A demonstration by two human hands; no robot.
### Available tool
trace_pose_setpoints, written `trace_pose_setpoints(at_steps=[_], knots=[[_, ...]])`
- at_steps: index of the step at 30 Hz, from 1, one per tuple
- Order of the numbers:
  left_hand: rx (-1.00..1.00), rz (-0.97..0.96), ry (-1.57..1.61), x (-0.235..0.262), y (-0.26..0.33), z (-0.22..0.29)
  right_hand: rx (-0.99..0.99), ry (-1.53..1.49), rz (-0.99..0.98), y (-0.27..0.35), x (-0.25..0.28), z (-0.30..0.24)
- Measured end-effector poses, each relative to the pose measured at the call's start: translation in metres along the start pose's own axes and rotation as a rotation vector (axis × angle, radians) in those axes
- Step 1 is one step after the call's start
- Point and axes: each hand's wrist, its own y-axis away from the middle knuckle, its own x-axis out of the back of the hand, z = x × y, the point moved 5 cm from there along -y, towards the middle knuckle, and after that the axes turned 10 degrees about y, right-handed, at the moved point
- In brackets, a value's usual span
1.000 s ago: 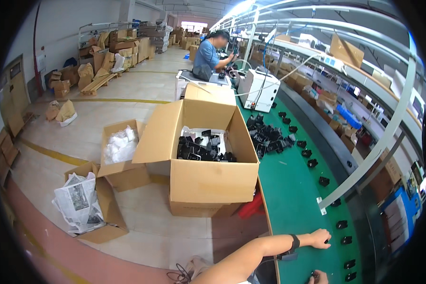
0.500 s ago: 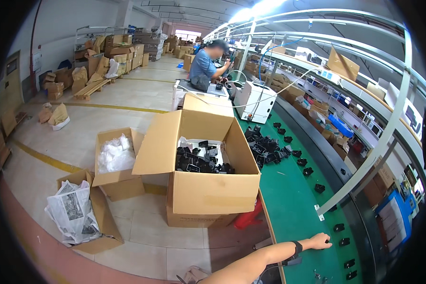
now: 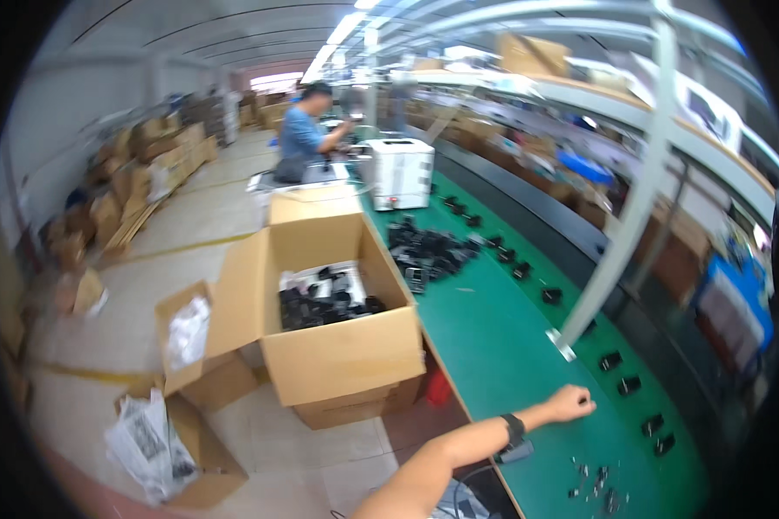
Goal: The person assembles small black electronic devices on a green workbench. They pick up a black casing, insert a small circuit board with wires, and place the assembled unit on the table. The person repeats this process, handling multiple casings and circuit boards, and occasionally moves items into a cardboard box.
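This is a factory assembly hall, shown by black parts (image 3: 551, 296) lining the right edge of a long green tabletop (image 3: 485, 337), metal framing (image 3: 616, 233) above it, a co-worker (image 3: 301, 130) farther along its left edge, and cartons (image 3: 182, 151) piled along the wall (image 3: 78, 99).

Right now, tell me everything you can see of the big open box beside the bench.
The box looks like brown cardboard and stands upright, top open. One flap spreads left, another stretches from the far end, and the near one seems to hang over the front. Inside, many black parts lie heaped, with something white, perhaps paper, showing behind. It stands along the left edge of the green bench; whether they touch is unclear. The left hand is clear of it.
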Motion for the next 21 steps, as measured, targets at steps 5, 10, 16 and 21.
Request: trace_pose_setpoints(at_steps=[5, 10, 16, 21], knots=[[0.328, -0.086, -0.03, 0.007, 0.004, 0.033, -0.338, 0.028, 0.049, 0.02, -0.092, 0.118], [0.336, -0.091, -0.101, 0.033, 0.014, 0.015, -0.503, -0.099, -0.017, 0.007, -0.088, 0.113], [0.261, -0.262, -0.007, 0.002, -0.001, 0.022, -0.764, -0.049, 0.018, 0.035, -0.079, 0.127], [0.308, -0.268, 0.013, 0.005, 0.002, 0.016, -0.762, -0.119, 0.059, 0.037, -0.082, 0.126]])
